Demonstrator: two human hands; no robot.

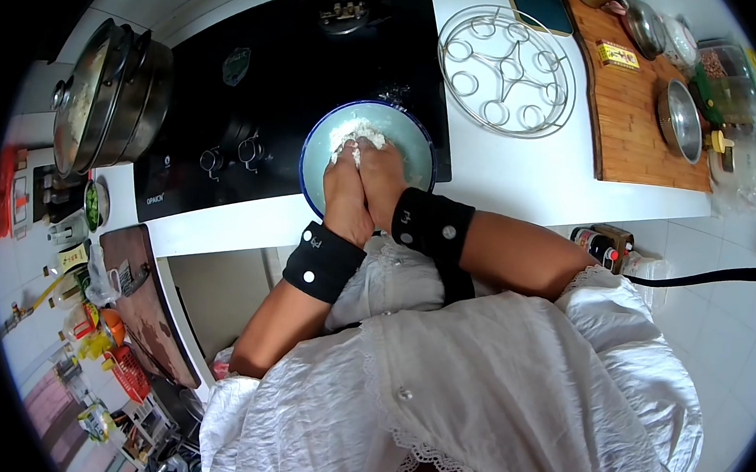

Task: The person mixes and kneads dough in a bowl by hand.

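A pale dough (pixel 356 134), rough and floury, lies toward the far side of a light green enamel bowl (pixel 414 143) with a blue rim. Side by side and touching, both hands press down into it. My left hand (pixel 343 191) has its fingers closed against the dough. Close beside it, my right hand (pixel 383 177) also bears on the dough, its fingers curled into it. The fingertips of both are partly hidden. Black bands wrap both wrists.
The bowl stands on a black glass cooktop (pixel 276 57) near its front edge. A stacked steamer pot (pixel 118 99) is at the left. To the right are a wire steaming rack (pixel 511 69) and a wooden board (pixel 631 130) bearing a metal bowl (pixel 681 120).
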